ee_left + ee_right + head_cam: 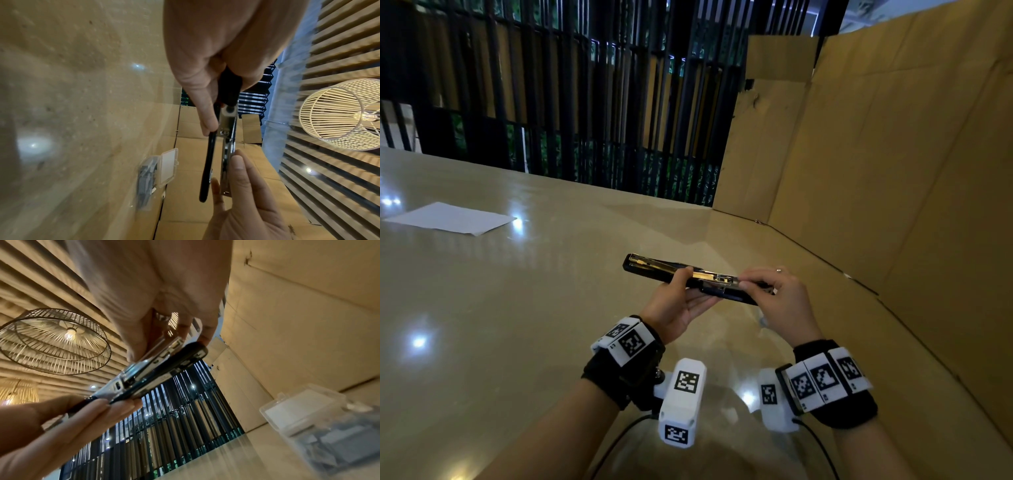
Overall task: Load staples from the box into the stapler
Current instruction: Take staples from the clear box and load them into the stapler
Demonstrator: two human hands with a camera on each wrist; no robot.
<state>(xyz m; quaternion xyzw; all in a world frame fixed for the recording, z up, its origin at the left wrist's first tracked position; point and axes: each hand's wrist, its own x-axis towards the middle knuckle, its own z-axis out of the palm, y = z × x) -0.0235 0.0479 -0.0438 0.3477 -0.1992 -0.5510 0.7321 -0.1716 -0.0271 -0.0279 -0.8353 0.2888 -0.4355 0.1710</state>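
A black stapler (688,274) is swung open and held level above the table. My left hand (688,291) grips it from below, with the thumb on the upper edge near the middle. My right hand (753,286) pinches the metal magazine (722,277) at its right end. In the left wrist view the shiny magazine rail (227,146) stands apart from the black base (207,162). The clear plastic staple box (162,170) lies open on the table under my hands, also seen blurred in the right wrist view (320,426). I cannot tell whether any staples lie between my right fingertips.
A white sheet of paper (452,219) lies at the far left of the glossy beige table (517,308). A tall cardboard wall (893,171) closes off the right side. Black slats (585,102) stand behind the table's far edge.
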